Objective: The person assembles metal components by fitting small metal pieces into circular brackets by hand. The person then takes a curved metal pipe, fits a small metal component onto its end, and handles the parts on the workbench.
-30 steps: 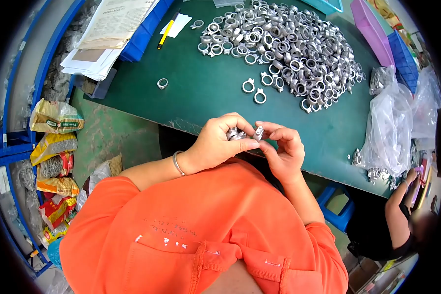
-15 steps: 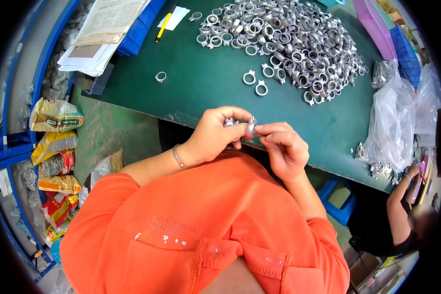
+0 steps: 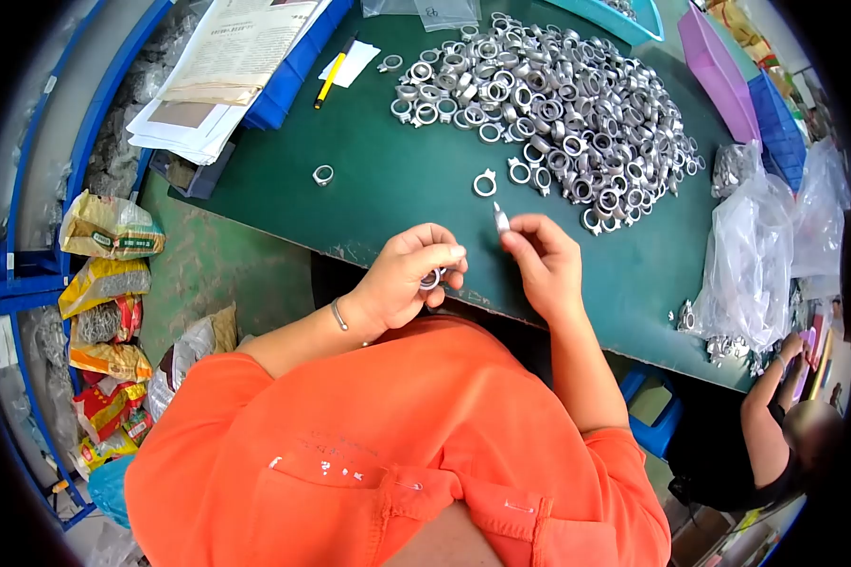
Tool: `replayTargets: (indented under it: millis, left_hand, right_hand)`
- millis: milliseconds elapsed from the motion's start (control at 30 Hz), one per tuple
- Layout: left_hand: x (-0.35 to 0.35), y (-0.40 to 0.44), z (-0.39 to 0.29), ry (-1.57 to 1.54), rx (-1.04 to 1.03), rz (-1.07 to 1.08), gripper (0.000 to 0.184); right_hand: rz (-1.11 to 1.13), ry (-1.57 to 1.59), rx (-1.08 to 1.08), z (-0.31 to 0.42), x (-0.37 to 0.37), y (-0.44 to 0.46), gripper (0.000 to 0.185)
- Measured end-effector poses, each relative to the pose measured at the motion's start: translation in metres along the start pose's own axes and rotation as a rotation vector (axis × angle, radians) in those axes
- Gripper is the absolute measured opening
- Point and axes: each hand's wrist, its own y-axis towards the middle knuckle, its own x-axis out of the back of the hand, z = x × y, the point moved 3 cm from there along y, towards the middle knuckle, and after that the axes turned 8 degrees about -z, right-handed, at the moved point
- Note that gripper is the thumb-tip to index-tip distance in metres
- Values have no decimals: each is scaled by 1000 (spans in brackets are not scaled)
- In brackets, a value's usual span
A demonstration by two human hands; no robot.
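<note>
My left hand point(image 3: 408, 269) is closed around a small metal ring point(image 3: 431, 280), whose round opening shows below the thumb; whether more rings lie in the palm is hidden. Out over the green table, my right hand point(image 3: 550, 269) pinches another metal ring point(image 3: 501, 220) between thumb and fingers, seen edge-on. Just beyond that ring, a single loose ring point(image 3: 484, 182) with a small lug lies flat on the tabletop. Behind it spreads a large heap of similar grey rings point(image 3: 577, 123).
A lone ring point(image 3: 323, 175) and a yellow pen point(image 3: 335, 74) lie to the left, near papers on a blue bin point(image 3: 279, 99). Clear plastic bags point(image 3: 752, 250) and small metal parts point(image 3: 728, 350) sit at right. A co-worker's arm point(image 3: 766, 416) is at lower right.
My hands have moved apart. The right hand has reached out toward the heap and pinched one of the two loose rings. My left hand stays near my body. The view has tilted slightly up.
</note>
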Motion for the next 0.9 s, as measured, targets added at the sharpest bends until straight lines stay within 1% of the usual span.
replayTargets:
  millis: [33,100,167,200,267,300,367,400,533,600,633,667,700,733,767,800,833,900]
  left_hand:
    - [-2,0,-2,0,-1,2,9]
    - [-8,-1,-5,20,-19,50,11]
    - [-11,1,-5,60,-34,59,14]
    - [-14,0,-7,125,-40,57,13]
    - [-19,-1,-7,229,-89,20,10]
    - [-19,-3,-7,227,-87,17,10]
    - [-22,-7,-11,388,-302,59,7]
    - [-23,-7,-11,416,-343,75,6]
    - [-24,-9,-8,484,-405,94,6]
    - [-24,-9,-9,571,-503,109,6]
    - [-24,-9,-8,570,-501,109,6]
    - [-24,-9,-7,586,-523,101,5]
    - [-24,-9,-7,601,-545,92,5]
    - [-22,-7,-5,601,-544,93,5]
    - [-21,-6,-3,631,-593,125,8]
    - [-20,-6,-3,660,-642,157,12]
    - [-20,-7,-4,661,-644,157,12]
    - [-13,-4,5,262,-122,75,18]
  right_hand:
    - [30,154,-165,-3,0,-6,7]
    - [64,249,-172,0,0,-16,6]
    - [68,230,-100,2,0,-21,7]
    - [72,229,-105,3,0,-22,7]
    - [59,-3,316,19,1,-22,13]
    - [62,-3,313,20,1,-22,13]
    - [-8,-39,381,22,1,-23,18]
    - [-6,27,339,17,2,-25,19]
    - [10,112,286,14,3,-27,20]
    - [-18,329,55,15,1,-30,13]
    - [-32,437,-61,13,0,-31,12]
    - [22,437,-93,8,2,-31,16]
    - [21,436,-94,9,4,-30,16]
    - [82,452,-187,9,4,-30,15]
    - [142,468,-280,9,3,-30,15]
    - [147,417,-282,6,4,-32,14]
    - [148,418,-279,7,2,-32,14]
    - [69,260,256,23,1,-29,21]
